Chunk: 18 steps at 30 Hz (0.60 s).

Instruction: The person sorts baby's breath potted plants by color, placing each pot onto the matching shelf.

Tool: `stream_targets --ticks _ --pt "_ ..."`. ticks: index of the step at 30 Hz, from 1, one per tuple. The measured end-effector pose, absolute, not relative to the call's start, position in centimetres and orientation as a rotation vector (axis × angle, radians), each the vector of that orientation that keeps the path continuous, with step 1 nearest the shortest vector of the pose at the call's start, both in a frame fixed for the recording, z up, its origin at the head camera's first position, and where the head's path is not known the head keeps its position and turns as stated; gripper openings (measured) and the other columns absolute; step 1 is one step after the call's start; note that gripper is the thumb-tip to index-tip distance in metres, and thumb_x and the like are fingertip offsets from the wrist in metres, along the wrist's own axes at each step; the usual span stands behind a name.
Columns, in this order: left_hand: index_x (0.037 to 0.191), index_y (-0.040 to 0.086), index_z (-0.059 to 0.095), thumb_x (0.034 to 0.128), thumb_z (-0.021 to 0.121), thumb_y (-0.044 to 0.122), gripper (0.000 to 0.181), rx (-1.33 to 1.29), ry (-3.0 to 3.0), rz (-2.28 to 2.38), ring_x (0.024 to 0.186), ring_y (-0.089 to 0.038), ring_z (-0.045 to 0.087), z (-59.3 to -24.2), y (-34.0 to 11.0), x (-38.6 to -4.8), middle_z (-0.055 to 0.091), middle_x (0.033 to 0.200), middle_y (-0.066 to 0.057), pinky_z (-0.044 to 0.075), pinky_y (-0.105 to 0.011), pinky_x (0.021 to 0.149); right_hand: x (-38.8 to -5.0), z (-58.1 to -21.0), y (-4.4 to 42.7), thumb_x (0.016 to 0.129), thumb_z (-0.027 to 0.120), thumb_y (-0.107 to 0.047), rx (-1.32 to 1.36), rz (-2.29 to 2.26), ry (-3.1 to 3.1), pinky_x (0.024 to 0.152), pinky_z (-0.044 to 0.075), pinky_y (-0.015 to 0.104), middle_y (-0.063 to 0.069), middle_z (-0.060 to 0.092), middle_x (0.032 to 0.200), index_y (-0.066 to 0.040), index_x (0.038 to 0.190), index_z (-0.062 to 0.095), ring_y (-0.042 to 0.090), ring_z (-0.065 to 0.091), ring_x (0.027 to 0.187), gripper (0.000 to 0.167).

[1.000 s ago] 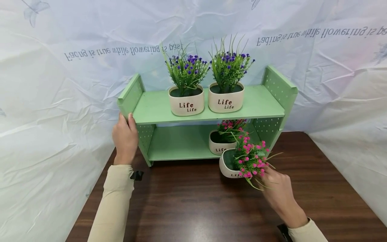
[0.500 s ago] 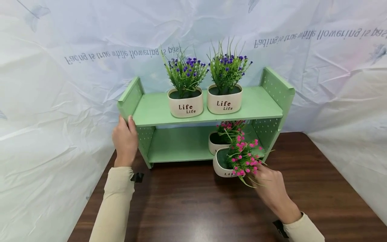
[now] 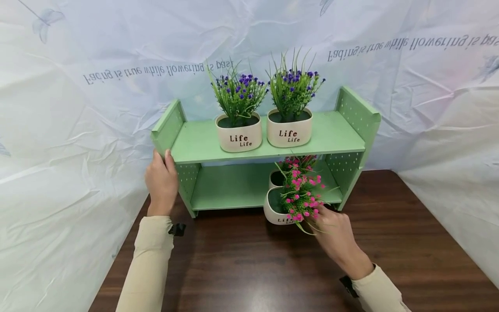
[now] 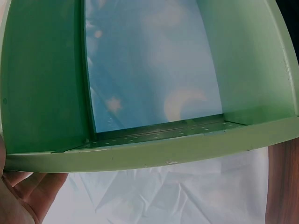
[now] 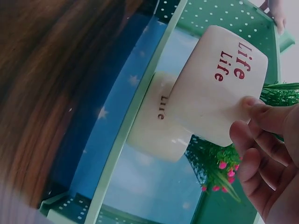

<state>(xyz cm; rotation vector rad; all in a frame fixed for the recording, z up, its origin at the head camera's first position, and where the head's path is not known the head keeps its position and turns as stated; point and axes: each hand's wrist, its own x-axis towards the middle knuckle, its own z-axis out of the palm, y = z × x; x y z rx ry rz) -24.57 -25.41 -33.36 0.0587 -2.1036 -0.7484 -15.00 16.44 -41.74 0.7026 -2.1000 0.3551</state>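
My left hand (image 3: 161,184) grips the front left upright of a green two-tier shelf (image 3: 226,184). In the left wrist view its fingers (image 4: 44,191) reach around the edge of the side panel. With thumb and fingers, my right hand (image 3: 337,236) pinches the right end of a white flowerpot (image 3: 274,214) with pink artificial flowers. This pot hangs tilted in front of the lower board and bears the lettering "Life". Behind it, partly hidden, a second pink-flowered pot (image 5: 156,130) stands on the lower board.
Two pots with purple flowers, a left one (image 3: 239,134) and a right one (image 3: 290,130), stand side by side on the upper board. The shelf is on a dark wooden table (image 3: 234,264). A pale printed cloth (image 3: 136,34) hangs behind and at both sides.
My right hand has carried the pink-flowered pot to the left, covering more of the pot behind. The left hand keeps its grip on the shelf.
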Motion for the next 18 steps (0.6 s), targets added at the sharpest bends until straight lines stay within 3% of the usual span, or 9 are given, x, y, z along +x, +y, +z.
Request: stream_targets --ticks 5,11,14,18 --pt "0.101 -0.004 0.055 0.1149 0.043 0.029 0.038 0.059 -2.100 -0.749 0.069 -0.055 0.057 -33.2 -25.4 -24.5 0.047 0.068 -0.019 0.040 -0.067 0.065 -15.4 -41.4 15.5 0.081 0.075 -0.008 0.721 0.371 -2.090 0.036 0.036 0.039 0.010 0.069 0.082 -0.011 0.059 0.055 0.016 0.044 0.043 0.030" --pt "0.101 -0.005 0.055 0.1147 0.044 0.029 0.038 0.068 -2.101 -0.740 0.071 -0.059 0.059 -33.2 -25.4 -24.5 0.051 0.069 -0.024 0.041 -0.069 0.067 -15.8 -41.2 14.4 0.082 0.078 -0.010 0.730 0.366 -2.087 0.036 0.036 0.040 0.007 0.069 0.085 -0.012 0.060 0.056 0.018 0.047 0.042 0.031" --pt "0.100 -0.005 0.055 0.1149 0.044 0.029 0.039 0.071 -2.100 -0.731 0.072 -0.060 0.059 -33.2 -25.4 -24.4 0.051 0.068 -0.024 0.040 -0.069 0.066 -15.8 -41.2 13.9 0.079 0.083 -0.009 0.727 0.358 -2.104 0.036 0.035 0.036 0.006 0.069 0.086 -0.013 0.059 0.056 0.013 0.041 0.042 0.034" --pt "0.099 -0.003 0.054 0.1153 0.043 0.030 0.039 0.075 -2.107 -0.724 0.069 -0.059 0.059 -33.2 -25.4 -24.4 0.047 0.065 -0.020 0.040 -0.067 0.063 -15.9 -41.1 13.3 0.074 0.091 -0.006 0.722 0.346 -2.128 0.038 0.029 0.029 0.005 0.067 0.084 -0.016 0.052 0.046 0.006 0.032 0.045 0.051"
